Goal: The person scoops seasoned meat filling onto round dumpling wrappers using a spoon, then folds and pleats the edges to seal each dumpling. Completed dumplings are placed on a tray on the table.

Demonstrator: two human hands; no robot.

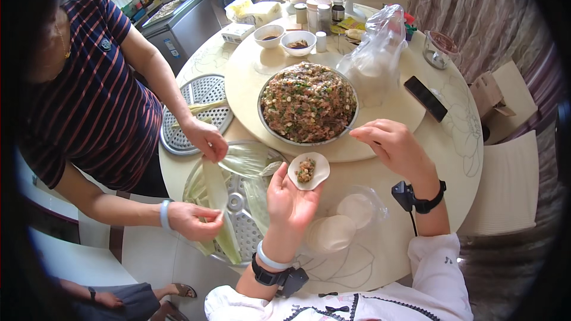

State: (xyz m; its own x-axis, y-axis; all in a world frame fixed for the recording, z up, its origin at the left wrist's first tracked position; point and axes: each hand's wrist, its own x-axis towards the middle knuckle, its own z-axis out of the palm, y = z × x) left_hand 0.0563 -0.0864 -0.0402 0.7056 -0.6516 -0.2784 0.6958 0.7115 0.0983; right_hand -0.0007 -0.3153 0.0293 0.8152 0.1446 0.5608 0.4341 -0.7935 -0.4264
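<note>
On the upturned palm and fingers of my left hand [294, 200] rests a round dumpling wrapper [321, 174]. A small mound of meat filling [306, 170] sits at its centre. My right hand [388, 142] pinches the handle of a thin metal utensil [348, 128], whose other end meets the rim of the big bowl and is hard to make out. Heaped high in that metal bowl [308, 143] is minced filling [308, 102] with green bits. Below my hands, stacked wrappers [334, 232] lie on an opened plastic bag [379, 205].
At left, a co-worker's hands [200, 220] lay pale husk leaves [214, 187] over a perforated metal steamer tray [250, 232]. A second tray [203, 84] lies behind. Small bowls [299, 43], a plastic bag of wrappers [374, 62] and a phone [426, 98] stand around the turntable [250, 111].
</note>
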